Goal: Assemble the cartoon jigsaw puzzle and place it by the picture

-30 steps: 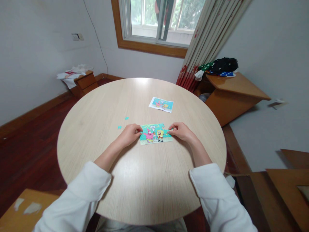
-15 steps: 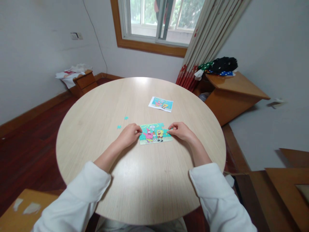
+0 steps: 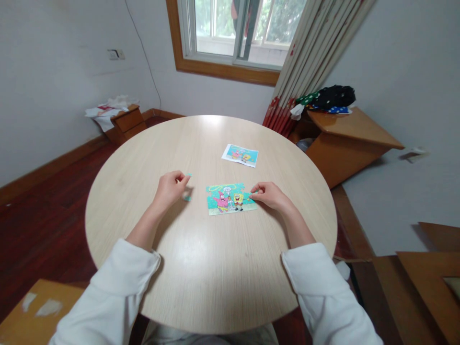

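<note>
A partly assembled jigsaw puzzle (image 3: 226, 203) with cartoon figures on a teal ground lies flat on the round table (image 3: 215, 273). There are gaps at its upper right corner and left edge. My right hand (image 3: 268, 194) has thumb and fingers closed at the puzzle's right edge. To the left of the puzzle, apart from it, my left hand (image 3: 172, 188) is closed, with a small teal puzzle piece (image 3: 189, 175) at its thumb and index fingertips. Another teal piece (image 3: 187, 198), blurred, shows below those fingers; whether the hand touches it, I cannot tell.
A printed picture card (image 3: 241, 155) with the same cartoon scene lies behind the puzzle. Past the table stand a wooden cabinet (image 3: 345, 139) with cloths on top at right and a small wooden stand (image 3: 129, 122) at left.
My left hand has left the puzzle's left edge and moved left and slightly away from me to the loose pieces. The right hand stays at the puzzle's right edge.
</note>
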Action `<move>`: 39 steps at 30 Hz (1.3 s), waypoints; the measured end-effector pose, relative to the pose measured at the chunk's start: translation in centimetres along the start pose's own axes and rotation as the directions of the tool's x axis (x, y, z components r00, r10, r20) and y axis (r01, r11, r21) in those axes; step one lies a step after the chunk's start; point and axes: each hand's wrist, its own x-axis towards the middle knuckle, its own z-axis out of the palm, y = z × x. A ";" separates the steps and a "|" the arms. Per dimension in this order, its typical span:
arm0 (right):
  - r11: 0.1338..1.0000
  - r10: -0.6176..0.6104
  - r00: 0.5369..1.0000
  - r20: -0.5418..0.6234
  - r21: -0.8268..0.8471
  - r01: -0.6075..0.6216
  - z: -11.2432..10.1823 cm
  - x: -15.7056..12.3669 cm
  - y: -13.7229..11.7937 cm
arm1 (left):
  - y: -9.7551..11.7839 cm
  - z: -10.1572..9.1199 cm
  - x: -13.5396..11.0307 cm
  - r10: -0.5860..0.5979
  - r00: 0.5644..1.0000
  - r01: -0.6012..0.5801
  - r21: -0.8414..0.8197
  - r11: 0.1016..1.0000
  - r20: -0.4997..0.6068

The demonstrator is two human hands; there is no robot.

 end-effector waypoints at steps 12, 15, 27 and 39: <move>1.000 -0.009 1.000 -0.022 -0.026 0.008 -0.1 -0.1 0.0 | -3.4 -1.3 1.4 -0.113 0.993 0.109 0.104 0.989 0.039; 1.000 -0.009 1.000 -0.006 -0.028 0.009 0.0 -0.1 0.1 | -3.7 -1.9 1.3 -0.121 0.983 0.113 0.065 0.992 0.135; 0.993 0.020 1.000 0.008 -0.114 -0.019 0.0 -0.3 -0.1 | -3.8 -2.5 1.2 -0.060 0.950 0.001 0.189 0.982 0.307; 0.988 0.021 1.000 -0.005 -0.155 -0.021 0.0 -0.2 0.0 | -3.4 -2.0 1.2 -0.087 0.942 0.022 0.201 0.979 0.323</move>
